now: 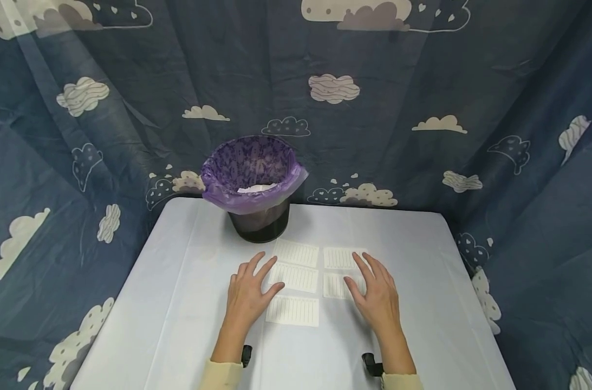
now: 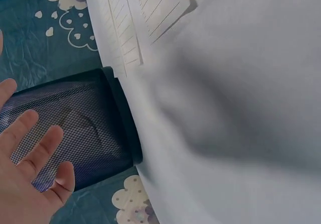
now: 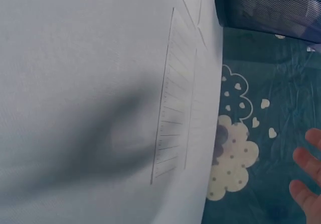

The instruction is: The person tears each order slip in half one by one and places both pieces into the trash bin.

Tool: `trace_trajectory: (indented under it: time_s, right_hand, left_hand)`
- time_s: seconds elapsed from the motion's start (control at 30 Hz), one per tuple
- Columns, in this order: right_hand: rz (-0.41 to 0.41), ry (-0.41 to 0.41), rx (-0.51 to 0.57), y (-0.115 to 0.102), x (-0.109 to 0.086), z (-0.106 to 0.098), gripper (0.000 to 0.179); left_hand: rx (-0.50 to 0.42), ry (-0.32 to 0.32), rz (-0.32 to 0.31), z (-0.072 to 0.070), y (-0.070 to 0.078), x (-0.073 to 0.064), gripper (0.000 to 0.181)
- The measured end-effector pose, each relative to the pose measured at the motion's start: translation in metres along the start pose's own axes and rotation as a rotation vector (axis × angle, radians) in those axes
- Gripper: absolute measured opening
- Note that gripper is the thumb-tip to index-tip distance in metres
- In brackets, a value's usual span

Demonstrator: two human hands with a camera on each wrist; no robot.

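Several white lined paper slips lie flat on the white table in two columns. In the left column are a top slip (image 1: 298,253), a middle slip (image 1: 298,277) and a bottom slip (image 1: 293,311). The right column has an upper slip (image 1: 337,257) and a lower slip (image 1: 333,285). My left hand (image 1: 247,295), fingers spread and holding nothing, hovers beside the left column. Over the right edge of the right column is my right hand (image 1: 377,295), also spread and holding nothing; it partly hides those slips.
A black mesh bin (image 1: 261,227) with a purple bag liner (image 1: 252,203) stands at the table's back left, white paper (image 1: 257,188) inside it. The white table (image 1: 422,303) ends at a dark blue cloud-patterned curtain (image 1: 373,135) behind and at both sides.
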State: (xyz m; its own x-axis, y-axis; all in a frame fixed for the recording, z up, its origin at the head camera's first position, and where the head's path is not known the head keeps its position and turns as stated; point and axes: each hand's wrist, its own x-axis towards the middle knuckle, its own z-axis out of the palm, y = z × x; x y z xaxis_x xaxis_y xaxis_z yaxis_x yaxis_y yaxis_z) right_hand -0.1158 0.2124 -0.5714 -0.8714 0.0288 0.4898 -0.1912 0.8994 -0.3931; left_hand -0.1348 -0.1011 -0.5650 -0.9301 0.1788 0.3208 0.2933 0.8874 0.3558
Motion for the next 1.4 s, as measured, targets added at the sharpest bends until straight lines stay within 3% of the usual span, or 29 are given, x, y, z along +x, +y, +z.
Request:
trace_trajectory:
  time_s: [0.33,0.57,0.97,1.17,1.4]
  right_hand:
    - [-0.028,-0.011,0.051,-0.009,-0.006,0.006,0.063]
    - [-0.03,-0.043,0.109,-0.019,-0.016,0.016,0.062]
    - [-0.089,-0.07,0.229,-0.03,-0.031,0.037,0.06]
    - [-0.087,-0.089,0.238,-0.036,-0.032,0.046,0.054]
    - [-0.05,-0.174,0.216,-0.042,-0.04,0.05,0.045]
  left_hand:
    - [-0.035,-0.005,0.003,0.005,0.01,-0.004,0.067]
    - [-0.079,0.002,0.017,0.019,0.009,-0.009,0.063]
    - [-0.142,-0.063,0.009,0.033,0.012,-0.019,0.064]
    - [-0.141,-0.104,0.04,0.04,0.01,-0.019,0.057]
    - [-0.149,-0.142,0.04,0.048,0.013,-0.024,0.053]
